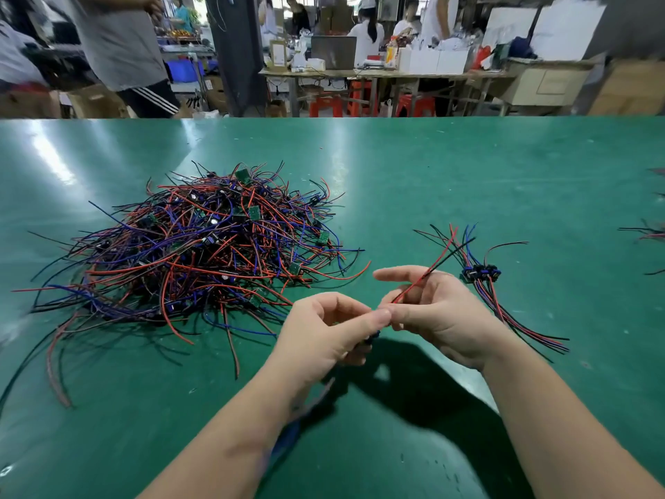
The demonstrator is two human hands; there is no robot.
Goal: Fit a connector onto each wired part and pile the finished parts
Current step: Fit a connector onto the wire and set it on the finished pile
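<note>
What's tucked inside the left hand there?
A small dark part peeks out beneath the curled fingers of the left hand, and blue wire trails below the wrist. The fingers cover the rest, so its shape and any connector cannot be seen.

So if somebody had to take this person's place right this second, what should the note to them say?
Left hand: grips the dark body end of one wired part.
Right hand: pinches the same part's red and black wires, forefinger stretched out.
Whether its connector is seated yet cannot be told; the fingers hide it.
Done: a small pile of finished parts lies to the right on the green table.
Left: the big tangled heap to the left, so most of the job.
</note>
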